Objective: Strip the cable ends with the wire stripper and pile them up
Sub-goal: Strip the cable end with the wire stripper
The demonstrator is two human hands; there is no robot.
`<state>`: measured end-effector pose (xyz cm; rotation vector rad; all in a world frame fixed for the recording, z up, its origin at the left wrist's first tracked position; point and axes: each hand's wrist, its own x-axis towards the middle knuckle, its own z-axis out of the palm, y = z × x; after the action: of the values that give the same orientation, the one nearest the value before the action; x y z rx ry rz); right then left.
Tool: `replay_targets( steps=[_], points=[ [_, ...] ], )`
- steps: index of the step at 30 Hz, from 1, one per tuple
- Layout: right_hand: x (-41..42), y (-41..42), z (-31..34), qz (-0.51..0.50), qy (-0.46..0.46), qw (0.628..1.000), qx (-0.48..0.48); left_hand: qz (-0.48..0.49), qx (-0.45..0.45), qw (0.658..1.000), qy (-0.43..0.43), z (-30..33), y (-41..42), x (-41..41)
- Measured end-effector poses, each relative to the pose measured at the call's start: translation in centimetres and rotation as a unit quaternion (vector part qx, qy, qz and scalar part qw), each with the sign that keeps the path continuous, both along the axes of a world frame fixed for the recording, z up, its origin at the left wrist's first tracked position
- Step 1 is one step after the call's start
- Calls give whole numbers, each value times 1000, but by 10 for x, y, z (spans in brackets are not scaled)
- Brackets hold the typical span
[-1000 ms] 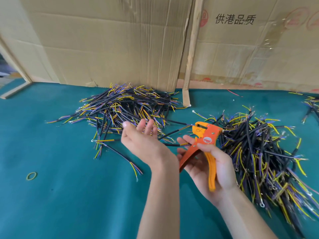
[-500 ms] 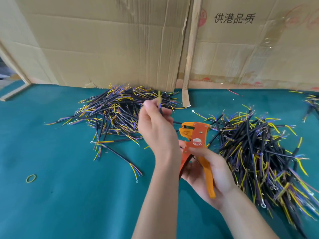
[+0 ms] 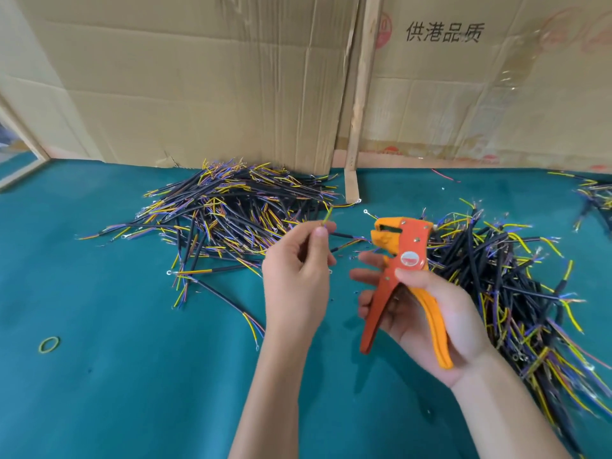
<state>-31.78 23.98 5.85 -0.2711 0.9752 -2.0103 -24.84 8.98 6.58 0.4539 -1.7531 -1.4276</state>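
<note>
now that the left hand (image 3: 294,276) has dropped from the pile, fingers pinching a wire (image 3: 328,217), the stripper (image 3: 400,260) in the right hand (image 3: 427,306), fingers curled, can bite next.

A single head-worn, wide-angle view looks forward and down from the person's own eye line onto a teal table cover (image 3: 99,376). Both forearms enter from the bottom edge, so the hands sit close below the lens. The far edge reaches upright cardboard sheets (image 3: 198,77) (straight lines bow near the borders, apparently lens distortion).
</note>
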Motion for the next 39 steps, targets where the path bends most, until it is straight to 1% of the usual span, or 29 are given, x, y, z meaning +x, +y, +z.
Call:
replay_targets(
  steps=[4, 8, 14, 21, 23, 29, 36, 39],
  points=[
    [-2, 1, -2, -27, 21, 998, -50, -53, 6, 998, -44, -13, 10, 3],
    [-5, 4, -5, -25, 24, 996, -80, -72, -4, 996, -54, -20, 16, -4],
    [-4, 2, -9, -25, 34, 998, -47, -66, -26, 996, -56, -27, 19, -10],
    [-4, -2, -13, -33, 58, 998, 14, -62, 13, 997, -54, -31, 15, -11],
    [-4, -3, -15, -45, 53, 998, 9, -69, 22, 996, -60, -33, 15, -12],
    [-6, -1, -15, -64, 52, 996, -21, -55, 3, 996, -67, -35, 11, -12],
    [-4, -3, -15, -58, 82, 995, 6, -56, -24, 995, -81, -36, 11, -11],
    [-5, -2, -15, -56, 81, 995, 5, -61, -29, 994, -85, -36, 12, -10]
  ],
)
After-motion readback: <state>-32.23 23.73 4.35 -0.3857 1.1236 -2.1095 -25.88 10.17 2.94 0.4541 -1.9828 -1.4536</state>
